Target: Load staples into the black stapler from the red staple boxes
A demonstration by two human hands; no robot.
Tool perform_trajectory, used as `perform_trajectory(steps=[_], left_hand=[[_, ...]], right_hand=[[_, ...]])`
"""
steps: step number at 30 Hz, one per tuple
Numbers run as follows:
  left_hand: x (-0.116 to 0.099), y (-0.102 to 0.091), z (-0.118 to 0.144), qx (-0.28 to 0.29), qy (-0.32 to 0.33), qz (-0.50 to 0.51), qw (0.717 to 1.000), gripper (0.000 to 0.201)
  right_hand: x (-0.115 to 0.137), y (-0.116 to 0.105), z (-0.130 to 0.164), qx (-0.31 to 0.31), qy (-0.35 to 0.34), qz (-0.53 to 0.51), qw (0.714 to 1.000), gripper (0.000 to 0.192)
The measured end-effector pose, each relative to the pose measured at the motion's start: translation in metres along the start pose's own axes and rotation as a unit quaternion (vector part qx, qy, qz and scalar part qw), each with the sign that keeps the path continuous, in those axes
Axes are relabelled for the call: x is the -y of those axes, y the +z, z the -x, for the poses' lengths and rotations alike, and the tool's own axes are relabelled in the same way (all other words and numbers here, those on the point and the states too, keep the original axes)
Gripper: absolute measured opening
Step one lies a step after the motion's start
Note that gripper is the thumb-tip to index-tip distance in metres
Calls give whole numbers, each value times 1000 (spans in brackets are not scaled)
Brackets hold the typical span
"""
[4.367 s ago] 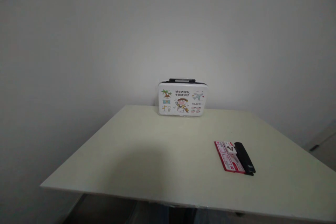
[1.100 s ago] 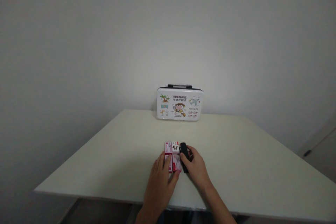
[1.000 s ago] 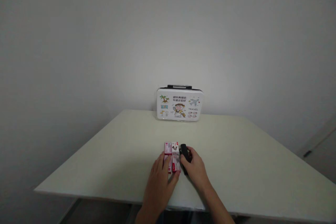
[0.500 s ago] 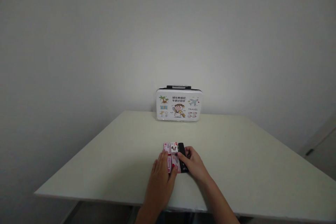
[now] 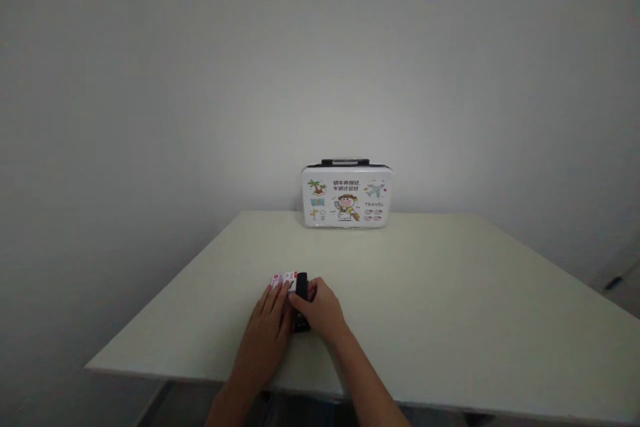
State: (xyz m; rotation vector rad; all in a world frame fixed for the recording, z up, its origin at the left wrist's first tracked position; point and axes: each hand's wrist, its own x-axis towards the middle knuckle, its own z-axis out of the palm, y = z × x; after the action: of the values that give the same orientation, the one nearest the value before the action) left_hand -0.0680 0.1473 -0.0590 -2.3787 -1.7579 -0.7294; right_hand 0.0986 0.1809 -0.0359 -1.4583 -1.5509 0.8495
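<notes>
Small pink-and-white boxes (image 5: 284, 276) lie together on the table, left of centre. A slim black rectangular object (image 5: 301, 285) stands against their right side; its kind cannot be made out. My left hand (image 5: 267, 321) rests over the boxes with its fingers stretched out, hiding most of them. My right hand (image 5: 323, 310) grips the black object from the right, its thumb across the top and its fingers curled at the far side.
A white case (image 5: 345, 197) with travel cartoons and a black handle stands upright at the back of the table (image 5: 425, 293), close to the grey wall (image 5: 350, 67). The table's front edge runs just below my hands.
Both hands have moved left, and the boxes and black object with them. My left hand now covers more of the boxes. The view has shifted slightly.
</notes>
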Motion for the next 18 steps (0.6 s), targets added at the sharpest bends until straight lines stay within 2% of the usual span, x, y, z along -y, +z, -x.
perform_trajectory(steps=[3, 6, 18], left_hand=[[23, -6, 11, 4, -26, -33, 999, 52], [39, -9, 15, 8, -11, -44, 999, 50], [73, -19, 4, 12, 11, -1, 1000, 53]], right_hand=[[10, 20, -3, 25, -16, 8, 1000, 39], [16, 33, -6, 44, -29, 7, 999, 40], [28, 56, -13, 43, -40, -19, 998, 41]])
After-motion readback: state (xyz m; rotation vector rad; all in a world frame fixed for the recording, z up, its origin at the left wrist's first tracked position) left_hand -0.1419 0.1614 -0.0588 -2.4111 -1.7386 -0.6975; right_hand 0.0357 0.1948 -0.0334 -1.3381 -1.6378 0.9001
